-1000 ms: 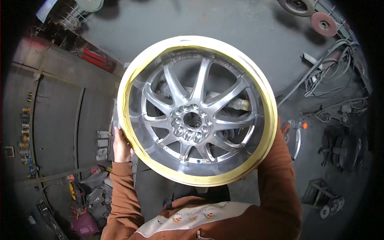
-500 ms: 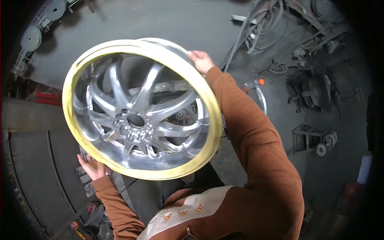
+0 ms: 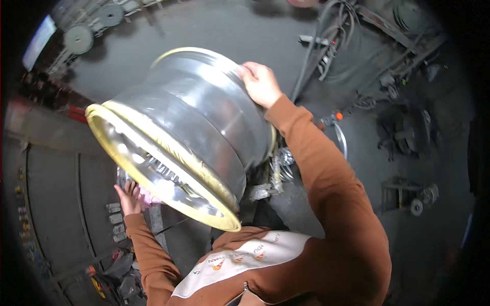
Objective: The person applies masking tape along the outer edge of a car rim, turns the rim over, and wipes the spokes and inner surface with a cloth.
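A polished metal car wheel rim [image 3: 204,117] with yellow tape on its lip is tilted so that its barrel shows from the side. My right hand [image 3: 261,85] grips the upper edge of the wheel rim, fingers wrapped over it. Below the taped lip on the left is my left hand [image 3: 131,199], with its fingers bent around a small dark and silvery object [image 3: 121,176] that I cannot name. Something pink [image 3: 148,198] shows between this hand and the wheel rim. Whether the left hand touches the wheel rim is unclear.
Coiled hoses [image 3: 334,35] and metal bars lie at the upper right. A hose end with an orange cap [image 3: 338,116] is beyond my right arm. At right stands a small metal frame [image 3: 400,196] with a disc. Discs [image 3: 79,40] line the upper left.
The wheel rim has turned from showing its spoked face to showing its barrel. My right hand still holds its edge; my left hand has shifted slightly right, and the pink thing has come into view.
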`<state>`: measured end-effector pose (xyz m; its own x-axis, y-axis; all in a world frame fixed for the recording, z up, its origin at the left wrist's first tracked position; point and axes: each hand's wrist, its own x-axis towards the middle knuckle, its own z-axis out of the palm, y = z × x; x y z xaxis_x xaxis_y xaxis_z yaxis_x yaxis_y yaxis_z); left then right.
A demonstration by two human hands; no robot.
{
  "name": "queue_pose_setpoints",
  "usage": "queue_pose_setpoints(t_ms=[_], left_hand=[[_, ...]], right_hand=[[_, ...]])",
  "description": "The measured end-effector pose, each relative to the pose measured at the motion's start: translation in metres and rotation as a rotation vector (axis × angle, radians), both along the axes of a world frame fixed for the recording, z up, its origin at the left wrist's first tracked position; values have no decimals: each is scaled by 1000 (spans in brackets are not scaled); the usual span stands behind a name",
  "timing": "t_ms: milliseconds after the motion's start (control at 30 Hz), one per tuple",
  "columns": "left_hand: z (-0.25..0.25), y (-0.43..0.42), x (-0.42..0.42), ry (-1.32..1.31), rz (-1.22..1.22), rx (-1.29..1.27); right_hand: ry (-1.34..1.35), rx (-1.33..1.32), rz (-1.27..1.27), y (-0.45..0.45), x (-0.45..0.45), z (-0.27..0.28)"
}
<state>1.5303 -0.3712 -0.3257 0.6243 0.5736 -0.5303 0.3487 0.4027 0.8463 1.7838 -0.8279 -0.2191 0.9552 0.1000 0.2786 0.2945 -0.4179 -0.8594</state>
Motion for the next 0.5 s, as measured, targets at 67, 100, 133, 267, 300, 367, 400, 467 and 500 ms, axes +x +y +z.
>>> queue_pose_setpoints(t_ms=[67, 100, 133, 267, 300, 367, 400, 467, 500], left_hand=[[17, 21, -6, -67, 95, 161], [38, 20, -1, -149, 113, 247], [67, 24, 1, -245, 193, 486], [279, -108, 35, -637, 71, 1195], [313, -138, 47, -663, -142, 1421], [346, -197, 75, -720, -725, 1404], [350, -223, 92, -625, -906, 1543], [333, -263, 130, -440, -1067, 1654], [320, -274, 149, -262, -1115, 1691]], right_hand=[[-63, -11, 6, 11, -13, 15], [-22, -40, -11, 13, -18, 22], [21, -72, -36, 15, -21, 28], [-26, 14, -21, 16, -33, 34], [-21, 13, -18, 18, -38, 36], [-104, 73, 55, 19, -53, 41], [-125, 74, 75, 18, -60, 44], [-114, 90, 104, 16, -79, 50], [-84, 107, 123, 15, -89, 52]])
